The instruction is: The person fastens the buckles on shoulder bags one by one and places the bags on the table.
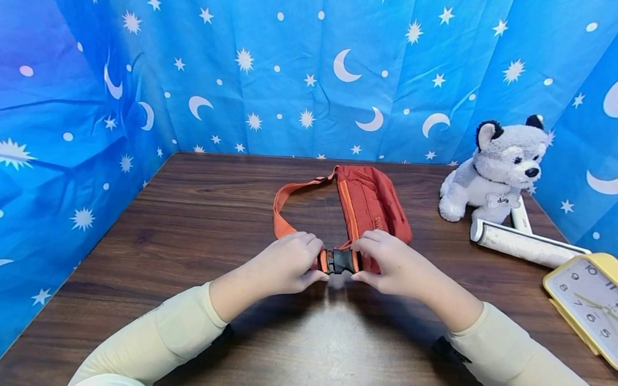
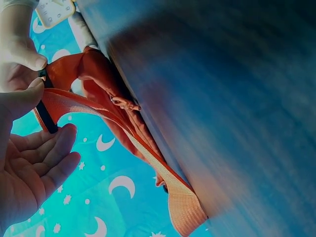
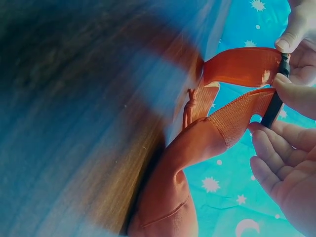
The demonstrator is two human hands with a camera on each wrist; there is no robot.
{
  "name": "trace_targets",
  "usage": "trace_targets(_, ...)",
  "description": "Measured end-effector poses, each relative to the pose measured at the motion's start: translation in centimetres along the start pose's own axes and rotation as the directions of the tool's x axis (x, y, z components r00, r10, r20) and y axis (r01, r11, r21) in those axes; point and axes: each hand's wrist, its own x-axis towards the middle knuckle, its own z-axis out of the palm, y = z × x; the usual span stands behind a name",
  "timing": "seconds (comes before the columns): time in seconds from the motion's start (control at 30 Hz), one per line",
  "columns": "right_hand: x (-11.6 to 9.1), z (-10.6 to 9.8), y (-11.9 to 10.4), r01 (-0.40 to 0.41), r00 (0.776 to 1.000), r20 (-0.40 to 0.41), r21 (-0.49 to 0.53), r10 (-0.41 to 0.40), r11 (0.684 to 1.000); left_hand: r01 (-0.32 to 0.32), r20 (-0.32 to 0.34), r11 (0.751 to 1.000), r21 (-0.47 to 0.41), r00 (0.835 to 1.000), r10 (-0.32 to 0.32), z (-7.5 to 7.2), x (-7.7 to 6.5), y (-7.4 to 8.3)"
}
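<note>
A red waist bag (image 1: 376,201) with an orange zip lies on the table. Its orange strap (image 1: 282,206) loops out to the left and comes back to a black side-release buckle (image 1: 343,261) at the front. My left hand (image 1: 290,264) pinches the buckle's left half between thumb and fingers, while my right hand (image 1: 396,265) pinches the right half. The halves meet end to end; whether they are fully locked I cannot tell. In the right wrist view, webbing (image 3: 242,66) runs from both ends of the buckle, which is held above the tabletop.
On the right a grey and white plush dog (image 1: 502,167) sits behind a white, bar-shaped object (image 1: 529,244). A yellow alarm clock (image 1: 594,309) lies at the right edge. Blue star-and-moon cloth (image 1: 293,71) hangs around the wooden table (image 1: 210,211).
</note>
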Motion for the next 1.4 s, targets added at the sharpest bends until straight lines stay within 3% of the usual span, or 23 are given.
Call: trace_targets(1.4,0.12,-0.21,-0.38,-0.024,1.000,0.003,0.041,0.024,0.999,0.016,0.017,1.000,0.013,1.000,-0.016,-0.14,-0.13,0.22)
